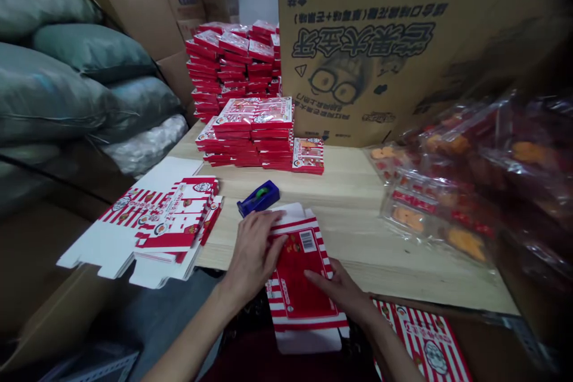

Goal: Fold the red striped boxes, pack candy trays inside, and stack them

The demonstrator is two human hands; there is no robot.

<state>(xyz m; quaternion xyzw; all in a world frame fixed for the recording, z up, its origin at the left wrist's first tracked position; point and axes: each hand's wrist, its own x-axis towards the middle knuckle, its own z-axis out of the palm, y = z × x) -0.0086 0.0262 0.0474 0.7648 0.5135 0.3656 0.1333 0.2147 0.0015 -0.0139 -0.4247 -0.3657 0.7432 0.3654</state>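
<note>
A flat red-and-white striped carton blank with a barcode hangs over the near edge of the light wooden table. My left hand grips its left side, and my right hand holds its right side. A blue tape dispenser lies just beyond my left hand. To the left, a pile of similar flat blanks sits partly on the table, with white flaps sticking out. Part of the carton's lower end hangs below the table edge, over my lap.
Stacks of folded red boxes rise behind the tape, with more stacks farther back. Clear bags of orange snacks crowd the right side. A large printed cardboard carton stands behind, and grey sacks fill the left.
</note>
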